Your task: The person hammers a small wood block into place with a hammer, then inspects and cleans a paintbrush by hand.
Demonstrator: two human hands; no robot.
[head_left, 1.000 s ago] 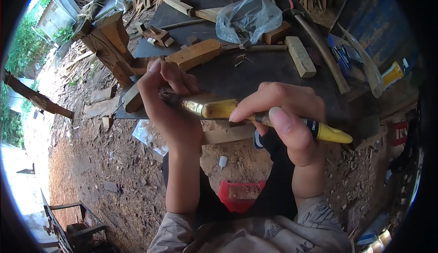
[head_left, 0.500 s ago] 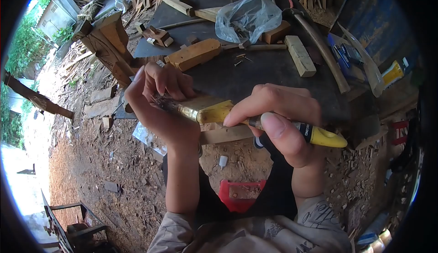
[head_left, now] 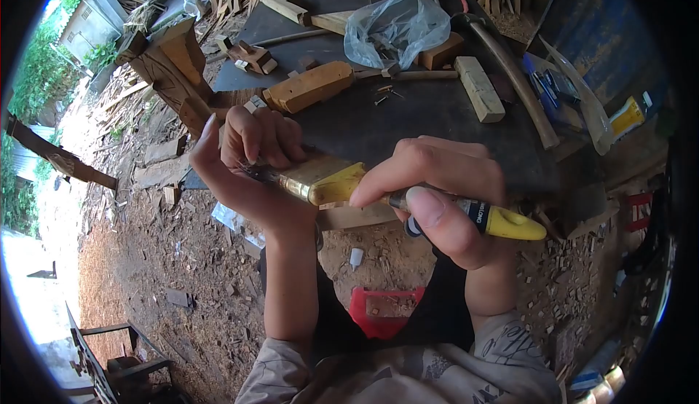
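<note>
A paintbrush with a yellow handle, a black label and a metal collar lies across in front of me, bristles to the left. My right hand grips its handle between thumb and fingers, the yellow end sticking out at the right. My left hand is curled round the bristle end, fingers bent inward; most of the bristles are hidden there. Both hands are above the near edge of a dark table.
On the table lie wooden blocks, a pale block, a clear plastic bag, several screws and a long wooden handle. A carved wooden piece stands at left. A red stool is below me; wood chips litter the ground.
The paintbrush and my right hand have shifted slightly left. My left fingers have curled further over the bristles, which showed more before.
</note>
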